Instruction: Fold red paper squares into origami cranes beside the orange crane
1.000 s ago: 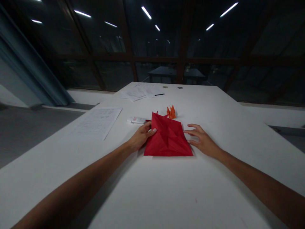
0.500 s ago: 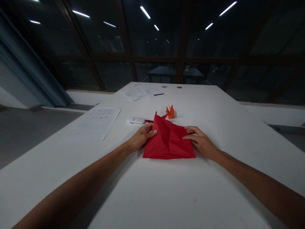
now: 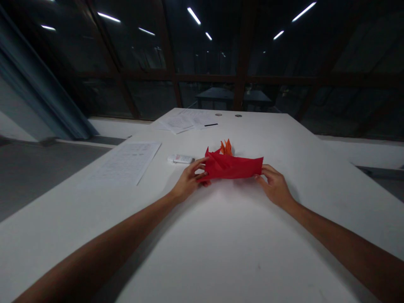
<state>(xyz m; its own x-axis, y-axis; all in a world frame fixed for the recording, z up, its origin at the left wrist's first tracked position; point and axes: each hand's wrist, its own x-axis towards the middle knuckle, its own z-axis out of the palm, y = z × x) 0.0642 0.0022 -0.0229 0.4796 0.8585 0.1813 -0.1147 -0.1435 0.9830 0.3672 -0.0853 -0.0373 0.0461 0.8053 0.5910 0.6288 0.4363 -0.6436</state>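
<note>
The red paper [image 3: 233, 167] is above the near part of the white counter [image 3: 240, 235], between the two hands. The left hand [image 3: 188, 179] holds its left end with bent fingers, and the right hand [image 3: 274, 183] pinches its right end. Behind the paper stands an orange origami [image 3: 226, 147]. A white tube [image 3: 181, 159] lies near the left hand.

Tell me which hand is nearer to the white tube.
Left. The left hand is just in front and right of the white tube; the right hand is farther right, holding the red paper.
</note>
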